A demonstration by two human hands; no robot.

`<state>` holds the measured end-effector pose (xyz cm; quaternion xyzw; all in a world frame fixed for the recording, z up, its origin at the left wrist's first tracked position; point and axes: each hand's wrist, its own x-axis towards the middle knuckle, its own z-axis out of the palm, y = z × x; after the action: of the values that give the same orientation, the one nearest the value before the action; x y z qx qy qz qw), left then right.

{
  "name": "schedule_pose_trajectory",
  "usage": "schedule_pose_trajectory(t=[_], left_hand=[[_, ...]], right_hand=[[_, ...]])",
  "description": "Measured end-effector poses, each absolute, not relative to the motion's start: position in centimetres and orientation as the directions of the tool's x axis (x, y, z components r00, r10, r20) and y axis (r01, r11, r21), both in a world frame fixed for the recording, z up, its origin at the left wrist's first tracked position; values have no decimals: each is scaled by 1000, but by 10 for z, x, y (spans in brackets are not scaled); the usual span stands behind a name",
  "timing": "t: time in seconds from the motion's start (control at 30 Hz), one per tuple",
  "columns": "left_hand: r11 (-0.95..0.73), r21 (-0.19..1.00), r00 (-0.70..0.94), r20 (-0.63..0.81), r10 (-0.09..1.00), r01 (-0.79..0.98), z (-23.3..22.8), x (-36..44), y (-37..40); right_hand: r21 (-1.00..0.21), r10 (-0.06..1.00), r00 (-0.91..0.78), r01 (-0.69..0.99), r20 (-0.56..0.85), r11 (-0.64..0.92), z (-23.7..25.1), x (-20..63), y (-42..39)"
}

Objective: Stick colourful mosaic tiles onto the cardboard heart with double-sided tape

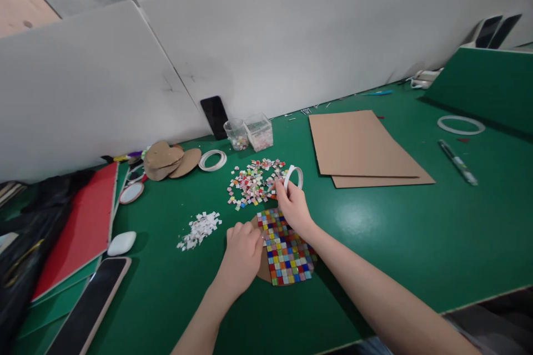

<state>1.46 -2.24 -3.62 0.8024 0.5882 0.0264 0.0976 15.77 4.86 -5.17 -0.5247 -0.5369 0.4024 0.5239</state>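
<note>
A round piece of cardboard lies on the table, largely covered by rows of colourful mosaic tiles. At its bare left side is my left hand, its fingers curled and pressed together by the edge of the tiles; whatever they pinch is too small to make out. My right hand is closed on a narrow white roll of tape, above the far edge of the tiled piece. Just beyond, loose coloured tiles are scattered. White paper bits form a heap left of my left hand.
Clear containers and a phone stand by the partition. Cardboard discs and a tape roll lie back left. Cardboard sheets, a pen and a white ring are to the right. Another phone lies front left.
</note>
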Motion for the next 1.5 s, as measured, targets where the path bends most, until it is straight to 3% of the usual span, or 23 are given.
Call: schedule_pose_trajectory(t=[0.33, 0.73, 1.23, 1.5], left_hand=[[-294, 236, 325, -104, 940, 926, -32, 12, -25], [-247, 208, 270, -89, 959, 946, -36, 14, -35], [-314, 220, 332, -48, 942, 924, -33, 17, -35], [-282, 154, 288, -15, 958, 947, -30, 23, -40]], right_hand=[[-983, 986, 104, 142, 131, 116, -52, 157, 49], [-977, 982, 123, 175, 141, 118, -51, 157, 49], [-977, 984, 101, 172, 145, 126, -52, 157, 49], [-976, 984, 108, 180, 143, 122, -52, 157, 49]])
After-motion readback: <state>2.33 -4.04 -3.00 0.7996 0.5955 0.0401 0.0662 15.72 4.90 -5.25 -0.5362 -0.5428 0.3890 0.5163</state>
